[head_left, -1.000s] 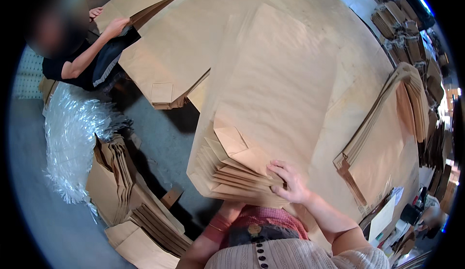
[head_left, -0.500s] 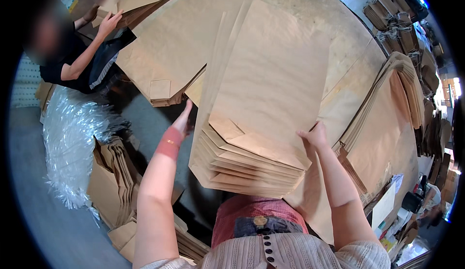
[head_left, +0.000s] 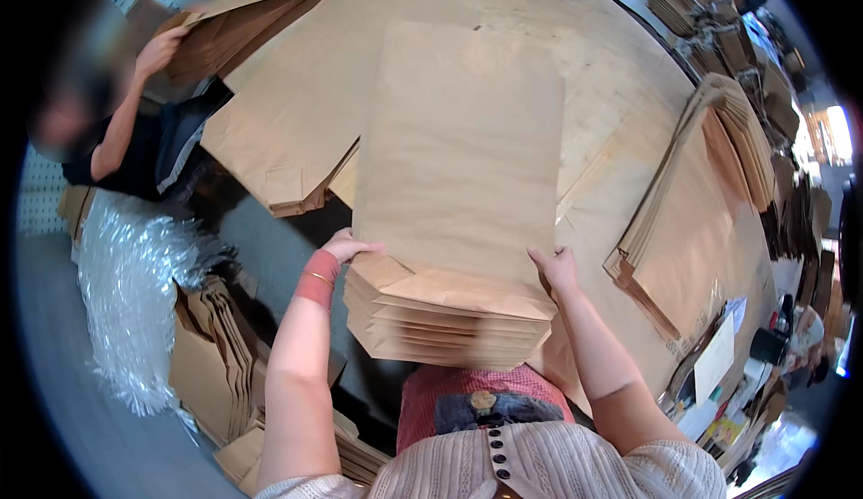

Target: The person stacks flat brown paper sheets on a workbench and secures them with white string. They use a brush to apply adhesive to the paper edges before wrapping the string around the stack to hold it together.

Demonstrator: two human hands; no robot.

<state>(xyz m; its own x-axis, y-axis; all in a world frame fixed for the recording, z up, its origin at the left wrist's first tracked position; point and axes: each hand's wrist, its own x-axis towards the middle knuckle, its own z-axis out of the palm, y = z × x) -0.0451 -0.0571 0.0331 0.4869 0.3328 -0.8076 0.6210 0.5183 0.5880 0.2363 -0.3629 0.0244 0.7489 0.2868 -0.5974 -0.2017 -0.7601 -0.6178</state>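
Head view, one left hand (head_left: 343, 245), one right hand (head_left: 558, 271), fingers (head_left: 538, 256) holding one paper-bag stack (head_left: 457, 166)

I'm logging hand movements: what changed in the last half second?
The left hand has drawn back to touch the left edge of the flat brown paper bag stack, whose top has swung left. The right hand stays at the opposite edge; the bent brown paper pile farther right hasn't moved.

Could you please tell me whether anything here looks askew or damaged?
Only mildly: the brown paper stack between the left hand and right hand has staggered folded ends along its near edge, rather than flush ones. I see no clear damage.
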